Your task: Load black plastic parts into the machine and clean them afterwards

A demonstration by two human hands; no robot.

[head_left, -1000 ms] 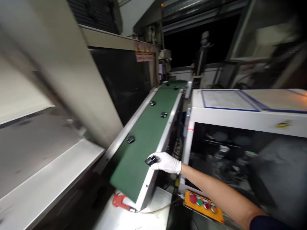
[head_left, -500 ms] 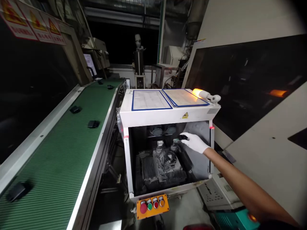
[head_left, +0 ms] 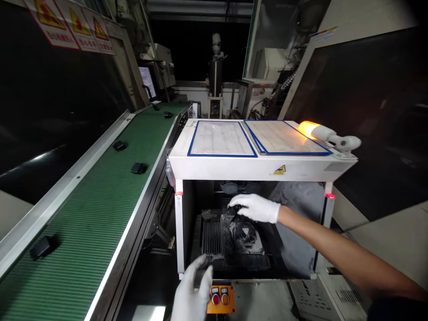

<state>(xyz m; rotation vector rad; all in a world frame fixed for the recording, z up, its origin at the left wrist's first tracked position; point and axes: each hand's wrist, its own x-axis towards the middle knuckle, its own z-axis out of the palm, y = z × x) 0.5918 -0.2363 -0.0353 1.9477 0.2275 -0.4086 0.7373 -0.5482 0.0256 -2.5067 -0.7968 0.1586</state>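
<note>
Black part (head_left: 235,209) at right hand's (head_left: 256,208) fingertips, inside cabinet (head_left: 234,168)

Right hand: gloved in white, reaching through the cabinet opening, fingers bent over the upper end of the fixture (head_left: 245,234). Black part shows only as a dark shape under the fingertips; its outline merges with the fixture. Cannot tell whether it is gripped, let go or seated.

Left hand (head_left: 192,294): also white-gloved, low in front of the cabinet. Thumb and fingers parted, gently curved, unclenched. It hides some of the button box (head_left: 220,308); contact cannot be judged. One red and one orange button visible.

Surface: fixture dark and dusty, ribbed block (head_left: 211,238) on its left side. Cabinet top carries blue-edged sheets (head_left: 222,138) and, at the right end, a lit amber lamp (head_left: 307,129). Red lights (head_left: 330,196) glow on both front posts.

Room: green conveyor (head_left: 96,218) along the left, bearing more black parts (head_left: 138,168), spaced apart. Warning signs (head_left: 78,22) above it; screen (head_left: 147,81) near its far end. Metal cylinder (head_left: 216,78) at the back. Lighting dim.
</note>
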